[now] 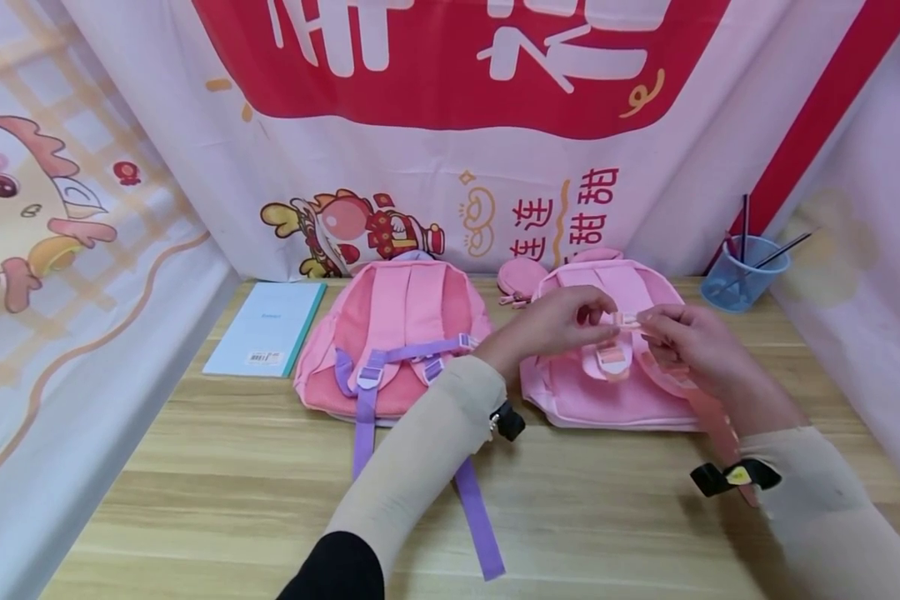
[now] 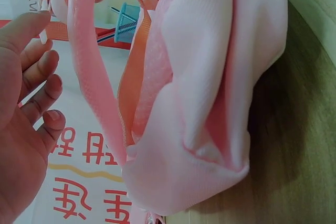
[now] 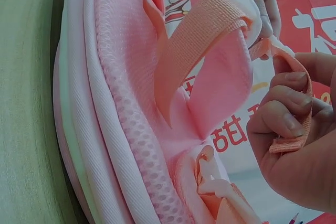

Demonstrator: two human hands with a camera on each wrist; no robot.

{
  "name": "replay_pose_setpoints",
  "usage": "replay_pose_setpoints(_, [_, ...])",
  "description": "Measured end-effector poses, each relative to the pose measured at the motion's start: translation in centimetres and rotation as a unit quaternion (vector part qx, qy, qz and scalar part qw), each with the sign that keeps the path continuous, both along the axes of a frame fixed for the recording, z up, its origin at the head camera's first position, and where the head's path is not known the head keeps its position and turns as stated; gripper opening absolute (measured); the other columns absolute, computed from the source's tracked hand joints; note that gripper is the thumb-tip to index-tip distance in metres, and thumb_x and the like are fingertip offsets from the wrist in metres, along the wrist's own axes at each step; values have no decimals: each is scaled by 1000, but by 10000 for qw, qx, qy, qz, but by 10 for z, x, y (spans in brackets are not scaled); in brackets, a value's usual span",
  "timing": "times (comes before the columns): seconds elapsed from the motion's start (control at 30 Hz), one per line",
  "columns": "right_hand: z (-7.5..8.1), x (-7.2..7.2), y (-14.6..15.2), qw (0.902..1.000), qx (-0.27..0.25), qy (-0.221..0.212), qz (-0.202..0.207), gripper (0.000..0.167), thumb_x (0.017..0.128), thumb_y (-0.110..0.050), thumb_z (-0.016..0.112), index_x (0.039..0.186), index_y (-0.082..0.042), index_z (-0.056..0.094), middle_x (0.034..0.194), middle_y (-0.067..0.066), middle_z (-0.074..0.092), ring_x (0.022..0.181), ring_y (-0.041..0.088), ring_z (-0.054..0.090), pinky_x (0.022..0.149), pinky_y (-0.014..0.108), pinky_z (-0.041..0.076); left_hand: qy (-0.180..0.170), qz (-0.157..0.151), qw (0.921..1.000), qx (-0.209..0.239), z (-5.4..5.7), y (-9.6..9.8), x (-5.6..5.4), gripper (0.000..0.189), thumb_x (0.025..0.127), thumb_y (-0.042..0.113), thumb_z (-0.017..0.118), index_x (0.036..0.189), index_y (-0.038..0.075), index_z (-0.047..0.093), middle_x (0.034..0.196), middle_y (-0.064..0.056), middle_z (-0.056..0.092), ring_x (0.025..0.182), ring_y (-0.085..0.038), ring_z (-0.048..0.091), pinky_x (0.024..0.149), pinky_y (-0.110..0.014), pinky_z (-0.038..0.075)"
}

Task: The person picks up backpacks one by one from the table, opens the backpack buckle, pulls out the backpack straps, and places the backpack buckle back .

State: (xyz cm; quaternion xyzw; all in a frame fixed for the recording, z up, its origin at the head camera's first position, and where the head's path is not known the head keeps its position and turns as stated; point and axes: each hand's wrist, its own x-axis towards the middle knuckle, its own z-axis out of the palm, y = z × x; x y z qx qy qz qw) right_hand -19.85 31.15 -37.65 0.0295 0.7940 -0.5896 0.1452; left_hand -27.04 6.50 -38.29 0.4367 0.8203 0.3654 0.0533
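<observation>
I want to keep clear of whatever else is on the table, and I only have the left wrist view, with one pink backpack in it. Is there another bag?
Observer: Yes, the head view shows a second pink backpack with purple straps, to the left of the one being handled.
Operator: And what is held on the other side?
Observer: The right grip has a peach strap end lying across its curled fingers.
Operator: Anything farther left than that second bag?
Observer: A light blue notebook, lying flat.
</observation>
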Motion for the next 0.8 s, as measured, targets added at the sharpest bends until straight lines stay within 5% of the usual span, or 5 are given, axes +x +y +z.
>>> replay_pose_setpoints(0.4, [-2,2,10,9995,-293,-63,64,18,113,-30,59,108,-35,76,82,-5,62,70,15,56,61,24,51,-444,130,9982,374,-2,-2,1,21,102,31,77,119,19,71,98,4,64,91,-11,56,79,-20,47])
replay_pose_setpoints(0.8, [-3,-1,5,9996,-226,-185,-67,14,113,-32,58,116,-28,71,79,-5,59,67,14,53,58,23,49,-470,80,9975,513,-3,0,-3,22,101,28,79,118,16,73,95,3,64,89,-11,56,78,-20,47])
